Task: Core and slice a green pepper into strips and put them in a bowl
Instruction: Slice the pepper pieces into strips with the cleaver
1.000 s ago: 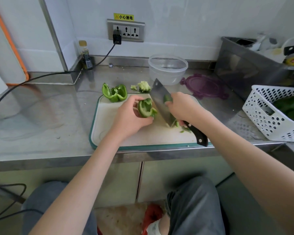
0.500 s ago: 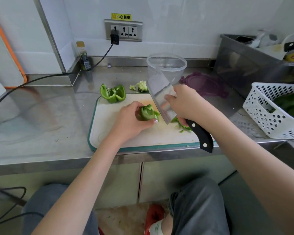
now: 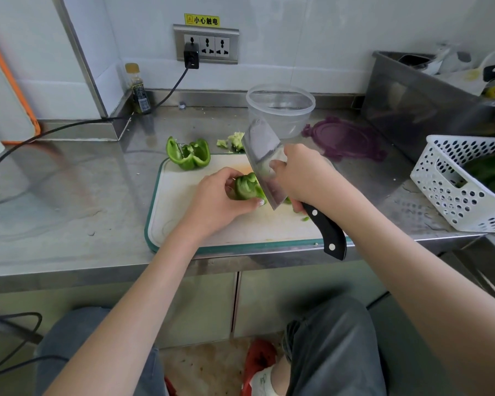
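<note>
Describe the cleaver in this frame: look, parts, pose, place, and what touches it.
The cleaver has a broad rectangular blade of shiny, reflective metal and a black handle with pale rivets. The right hand grips it where blade meets handle, with fingers against the blade's side. It is tilted, blade pointing up and away toward the bowl, handle end sticking out over the counter's front edge. Its lower edge sits beside the pepper piece that the left hand holds on the board; contact with the pepper cannot be told.
</note>
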Demonstrator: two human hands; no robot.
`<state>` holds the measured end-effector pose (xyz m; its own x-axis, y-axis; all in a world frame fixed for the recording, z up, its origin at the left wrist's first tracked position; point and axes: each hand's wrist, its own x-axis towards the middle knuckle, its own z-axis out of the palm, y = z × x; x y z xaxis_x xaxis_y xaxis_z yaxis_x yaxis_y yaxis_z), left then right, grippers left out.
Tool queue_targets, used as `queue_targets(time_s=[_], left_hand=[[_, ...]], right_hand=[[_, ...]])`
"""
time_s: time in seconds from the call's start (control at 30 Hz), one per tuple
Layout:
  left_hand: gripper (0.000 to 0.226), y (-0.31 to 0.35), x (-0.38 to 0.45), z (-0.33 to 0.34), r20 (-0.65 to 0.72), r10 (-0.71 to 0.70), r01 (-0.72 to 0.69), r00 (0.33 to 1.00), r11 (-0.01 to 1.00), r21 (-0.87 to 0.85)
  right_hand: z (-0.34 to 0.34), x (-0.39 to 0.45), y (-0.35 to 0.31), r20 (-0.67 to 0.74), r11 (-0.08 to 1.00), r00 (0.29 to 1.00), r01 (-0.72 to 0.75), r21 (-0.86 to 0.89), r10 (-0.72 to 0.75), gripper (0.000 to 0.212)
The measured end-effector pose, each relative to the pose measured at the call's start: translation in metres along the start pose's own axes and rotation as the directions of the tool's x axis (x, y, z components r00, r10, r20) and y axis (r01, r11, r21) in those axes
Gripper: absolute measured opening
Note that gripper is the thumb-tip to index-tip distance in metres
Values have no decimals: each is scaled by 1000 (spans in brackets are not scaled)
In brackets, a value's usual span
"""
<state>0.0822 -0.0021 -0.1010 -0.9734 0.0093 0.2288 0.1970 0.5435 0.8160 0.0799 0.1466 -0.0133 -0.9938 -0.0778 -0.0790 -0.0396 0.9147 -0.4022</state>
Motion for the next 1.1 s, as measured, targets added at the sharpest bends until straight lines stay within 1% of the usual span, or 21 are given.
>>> queue_targets(time_s=[0.13,0.23,0.27,0.37,0.47,0.57,0.63,0.7,0.83,0.93,1.0,1.03,1.1], left_hand=[[54,2,0,0,-9,-1,1,1000,1000,7],[53,4,-1,0,-6,-2,2,1000,1000,6],[53,5,-2,-1,-5,-3,3,1000,1000,7],[53,7,-3,-2,0,-16,16,1000,1000,-4],[55,6,-4,-3,-15,-17,17,1000,1000,-12],[59,4,-3,-2,-4,-14,14,1000,1000,5],[61,2,-1,-1,-8,-25,25,1000,1000,-2],[62,1,0,-1,-10,-32,32,999,999,-8],[58,0,0,0,-20,-29,28,999,999,-36],[58,-1,0,0,-27,-31,30,999,998,-49],[59,-2,1,0,-24,-30,28,999,998,-53],[60,-2,1,1,-21,-29,28,999,998,-54],[59,-3,2,1,-19,-33,32,999,998,-52]], right_hand=[[-1,1,-4,10,998,998,-56,12,56,24],[2,1,-4,-10,998,999,-44,41,44,10],[6,1,-3,-17,999,999,-33,44,33,10],[23,-2,7,-15,998,1000,10,57,-9,24],[26,-3,19,-37,991,999,-13,137,18,29],[14,0,26,-49,980,997,-51,194,61,35],[3,3,25,-43,978,996,-68,197,78,35],[-4,4,20,-21,981,998,-59,183,63,40],[-4,4,11,24,986,998,-63,152,60,32],[-4,5,11,-6,990,999,-37,133,38,23],[-4,4,10,13,990,999,-46,130,45,14],[-3,2,8,26,990,999,-50,133,47,13],[-1,0,4,9,994,1000,-25,107,24,16]])
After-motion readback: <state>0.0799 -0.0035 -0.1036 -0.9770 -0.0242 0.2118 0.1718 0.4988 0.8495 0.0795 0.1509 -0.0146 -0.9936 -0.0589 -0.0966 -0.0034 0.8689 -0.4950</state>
